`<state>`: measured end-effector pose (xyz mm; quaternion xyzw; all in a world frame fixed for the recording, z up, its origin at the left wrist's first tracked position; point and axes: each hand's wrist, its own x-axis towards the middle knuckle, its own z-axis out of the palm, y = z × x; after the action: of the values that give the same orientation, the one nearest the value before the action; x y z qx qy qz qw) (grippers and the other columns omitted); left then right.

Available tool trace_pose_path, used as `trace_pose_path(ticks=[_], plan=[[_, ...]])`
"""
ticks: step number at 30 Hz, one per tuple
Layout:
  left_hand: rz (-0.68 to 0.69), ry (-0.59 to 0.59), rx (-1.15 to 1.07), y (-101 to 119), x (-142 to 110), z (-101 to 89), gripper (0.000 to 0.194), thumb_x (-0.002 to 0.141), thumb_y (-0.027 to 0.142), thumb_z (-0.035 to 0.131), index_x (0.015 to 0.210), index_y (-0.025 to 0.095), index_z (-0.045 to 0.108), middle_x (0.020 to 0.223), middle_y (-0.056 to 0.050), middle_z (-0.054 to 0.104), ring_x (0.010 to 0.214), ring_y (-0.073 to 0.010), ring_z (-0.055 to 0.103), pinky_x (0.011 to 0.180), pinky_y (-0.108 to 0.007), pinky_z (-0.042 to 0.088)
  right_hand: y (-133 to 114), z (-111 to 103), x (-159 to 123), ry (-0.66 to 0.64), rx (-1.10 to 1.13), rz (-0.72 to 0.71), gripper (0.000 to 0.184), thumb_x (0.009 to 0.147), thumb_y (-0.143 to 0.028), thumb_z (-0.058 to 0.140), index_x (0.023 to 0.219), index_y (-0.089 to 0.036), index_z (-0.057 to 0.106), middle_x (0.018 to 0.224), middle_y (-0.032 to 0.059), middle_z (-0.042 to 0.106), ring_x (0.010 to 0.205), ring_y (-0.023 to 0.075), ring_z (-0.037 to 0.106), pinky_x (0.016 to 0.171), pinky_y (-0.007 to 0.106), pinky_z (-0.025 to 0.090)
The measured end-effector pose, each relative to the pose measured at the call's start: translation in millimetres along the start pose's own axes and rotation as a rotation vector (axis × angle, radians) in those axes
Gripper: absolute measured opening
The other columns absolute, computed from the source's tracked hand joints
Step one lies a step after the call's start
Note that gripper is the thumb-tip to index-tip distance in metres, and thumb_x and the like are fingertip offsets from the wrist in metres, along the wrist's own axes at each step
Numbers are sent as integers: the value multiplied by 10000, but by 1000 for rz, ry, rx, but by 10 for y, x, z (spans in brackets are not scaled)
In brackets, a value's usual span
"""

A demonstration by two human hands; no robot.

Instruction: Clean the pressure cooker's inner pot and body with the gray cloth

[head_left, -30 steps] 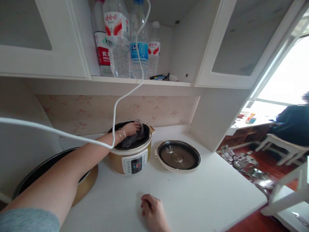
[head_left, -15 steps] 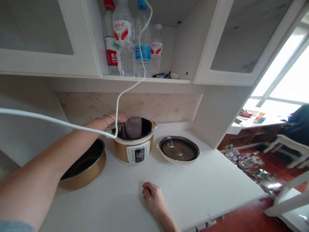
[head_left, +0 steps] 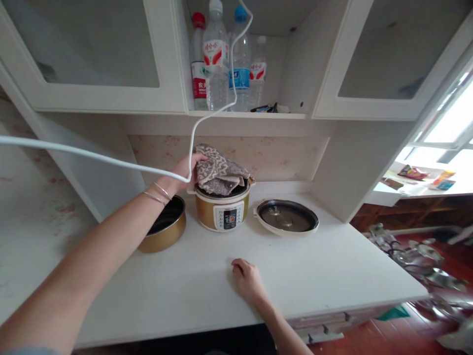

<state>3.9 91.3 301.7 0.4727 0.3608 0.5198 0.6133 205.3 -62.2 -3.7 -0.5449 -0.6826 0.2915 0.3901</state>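
My left hand [head_left: 185, 168] grips a patterned grey cloth [head_left: 219, 173] and holds it just above the open gold rice cooker [head_left: 222, 209] at the back of the white counter [head_left: 207, 291]. The cloth droops onto the cooker's rim. My right hand [head_left: 248, 280] rests on the counter near its front edge, fingers curled, holding nothing. The cooker's lid [head_left: 287, 217] lies upside down to the cooker's right. A gold inner pot [head_left: 164, 230] stands to its left.
A white cable [head_left: 111, 159] runs across from the left and up to the shelf. Several water bottles [head_left: 225, 64] stand on the open shelf between two glass-door cabinets. Shiny clutter [head_left: 414, 251] lies on the red floor at right.
My left hand has lifted the cloth up out of the cooker. The view has pulled back and shifted right. My right hand stayed on the counter.
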Motion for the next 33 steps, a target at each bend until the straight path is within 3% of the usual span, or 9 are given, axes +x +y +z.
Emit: trace_pose_path(ticks=[6,10,14,17,20,24,28,30,33], plan=[[-104,-313,-148,-620,-392,556,326,745,144,618,1070,162,601,852,-44,703,729,-181,675,739,-336,541,-22,41,-62,-7,-130,-73,308,843,-154,398,936,-204,688,929,45,705,847,162,634,772,232,422],[-117,-384,-148,-1217,-524,771,387,719,165,657,1099,191,590,876,-30,701,710,-159,660,665,-271,516,-39,39,-111,25,-156,-50,308,839,-147,403,934,-201,691,922,46,708,836,158,635,768,226,422],[-210,-311,55,-1908,-641,670,385,735,214,632,1117,192,589,886,-30,696,706,-152,632,581,-228,465,-82,25,-232,39,-161,-23,304,851,-159,408,954,-189,693,920,55,711,849,166,636,771,233,426],[-373,-182,233,-2418,-758,424,444,732,210,615,1172,203,556,900,-31,696,742,-170,630,628,-260,486,-183,25,-404,-66,-225,-84,296,878,-192,419,963,-199,702,934,63,715,864,184,639,792,253,425],[-426,-140,271,-2770,-899,184,418,740,199,603,1154,154,560,902,-62,697,772,-186,631,695,-299,506,-307,37,-599,-169,-243,-163,277,876,-203,446,973,-228,704,941,51,713,875,184,637,812,259,422],[-416,-132,260,-2927,-1043,43,375,790,237,572,1153,144,555,938,-75,698,826,-193,636,762,-321,510,-377,88,-739,-164,-131,-97,263,847,-202,467,926,-242,715,893,27,719,849,176,640,795,259,430],[-308,-219,303,-2939,-1111,55,345,791,226,598,1128,155,578,1030,-62,691,944,-179,616,875,-286,467,-387,166,-673,-165,81,125,266,827,-228,455,903,-206,709,782,18,710,693,159,624,637,245,444],[-245,-279,399,-2937,-1126,52,300,836,297,558,1091,144,598,994,-61,695,924,-180,616,857,-278,462,-439,159,-602,-222,163,205,250,811,-239,472,904,-188,699,763,15,702,627,139,603,579,232,434],[-223,-261,567,-2916,-1137,-40,360,873,455,486,965,136,626,776,-48,679,731,-187,607,698,-281,459,-599,52,-488,-428,225,240,243,814,-279,498,943,-182,679,802,14,702,541,102,571,526,217,418]])
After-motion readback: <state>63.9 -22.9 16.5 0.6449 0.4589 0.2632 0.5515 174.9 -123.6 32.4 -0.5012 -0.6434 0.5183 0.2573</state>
